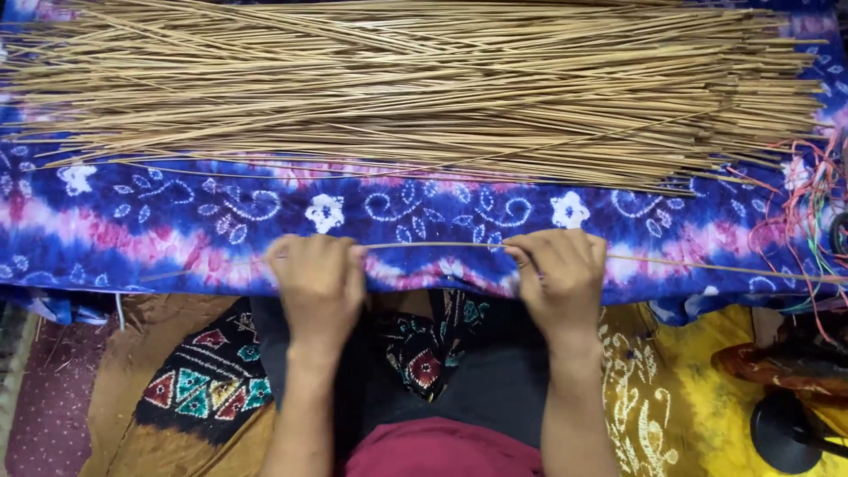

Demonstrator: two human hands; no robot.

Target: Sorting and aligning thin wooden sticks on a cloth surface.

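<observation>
I pinch one stick (442, 246) in both hands, left hand (318, 283) and right hand (561, 278) clamped on it, lying across the blue cloth (177, 221). The pile (415, 88) sits at twelve o'clock. Best, I judge: keep the grip even, no bending.

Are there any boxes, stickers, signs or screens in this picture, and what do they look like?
None show here: no package, label, sign or screen.
What shows instead:
Thin stick: pale, long, held level between the left hand and right hand.
Pile of sticks: tan, lying crosswise at the top.
Cloth: blue, pink and white, with flower patterns.
</observation>
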